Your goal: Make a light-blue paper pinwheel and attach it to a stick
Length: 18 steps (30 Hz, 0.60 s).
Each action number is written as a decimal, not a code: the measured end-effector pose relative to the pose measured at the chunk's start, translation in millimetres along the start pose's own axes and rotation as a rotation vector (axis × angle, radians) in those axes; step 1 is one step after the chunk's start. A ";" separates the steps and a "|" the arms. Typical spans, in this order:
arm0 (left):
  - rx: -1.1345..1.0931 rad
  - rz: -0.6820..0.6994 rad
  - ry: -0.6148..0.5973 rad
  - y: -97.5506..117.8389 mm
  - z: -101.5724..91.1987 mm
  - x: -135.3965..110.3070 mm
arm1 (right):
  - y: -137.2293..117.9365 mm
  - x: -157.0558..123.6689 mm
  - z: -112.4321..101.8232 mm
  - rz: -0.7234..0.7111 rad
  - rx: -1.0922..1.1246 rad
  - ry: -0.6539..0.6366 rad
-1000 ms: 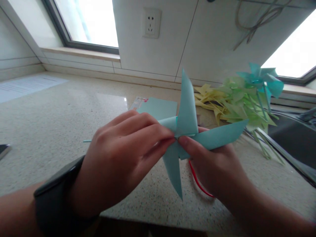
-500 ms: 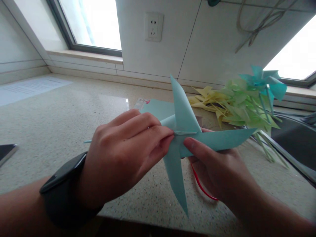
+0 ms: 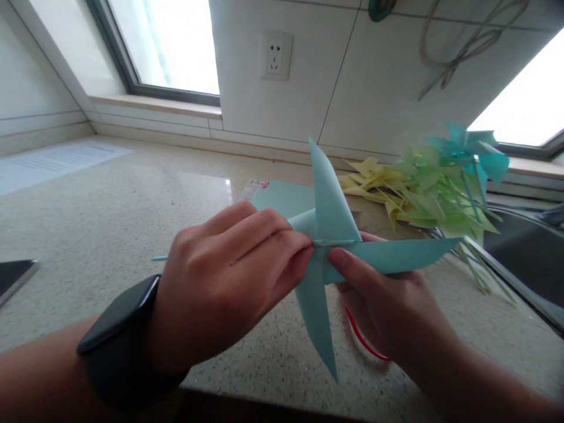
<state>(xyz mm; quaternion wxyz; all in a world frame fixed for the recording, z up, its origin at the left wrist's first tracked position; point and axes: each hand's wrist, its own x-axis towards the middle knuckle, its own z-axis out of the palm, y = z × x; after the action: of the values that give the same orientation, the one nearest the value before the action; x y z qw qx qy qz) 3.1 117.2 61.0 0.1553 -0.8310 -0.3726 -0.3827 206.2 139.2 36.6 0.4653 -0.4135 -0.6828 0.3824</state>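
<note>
A pale blue-green paper pinwheel (image 3: 333, 205) is held up between my hands, its pointed blades spread out. My left hand (image 3: 238, 264) is closed around a thin matching stick (image 3: 159, 258), whose end sticks out to the left; its fingertips pinch the stick close to the pinwheel's centre. My right hand (image 3: 383, 299) grips the pinwheel from the right, thumb on the front near the middle and fingers behind the paper. Part of a red loop (image 3: 363, 341), perhaps a scissors handle, shows beneath my right hand.
More blue-green paper (image 3: 282, 197) lies behind my left hand. Yellow pinwheels (image 3: 370, 179), green pinwheels (image 3: 440, 188) and a blue pinwheel (image 3: 471, 147) are heaped at the right, beside the sink (image 3: 529, 247). A printed sheet (image 3: 61, 161) and a dark device (image 3: 15, 276) are at the left.
The whole view has shifted slightly, so things appear a little lower. My hands keep the same grip on the pinwheel and stick.
</note>
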 end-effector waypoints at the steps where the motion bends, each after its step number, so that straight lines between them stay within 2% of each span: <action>1: -0.001 0.000 -0.005 0.0 -0.1 0.0 | 0.8 -0.2 -0.1 0.029 0.052 -0.006; 6: -0.015 -0.014 -0.002 -1.2 0.4 1.2 | 3.2 -1.4 -0.3 0.121 0.305 -0.016; 13: -0.039 -0.037 0.011 -3.0 0.5 1.3 | 4.5 -1.9 -0.3 0.102 0.462 -0.099; 18: -0.079 -0.076 0.040 -3.1 0.1 1.7 | 5.5 0.3 -3.3 0.056 0.486 -0.170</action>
<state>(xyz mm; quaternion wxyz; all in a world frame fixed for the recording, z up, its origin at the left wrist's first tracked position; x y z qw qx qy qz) 1.7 120.2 62.1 0.1154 -0.8139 -0.3852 -0.4193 210.4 141.9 32.6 0.4812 -0.2745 -0.5959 0.5814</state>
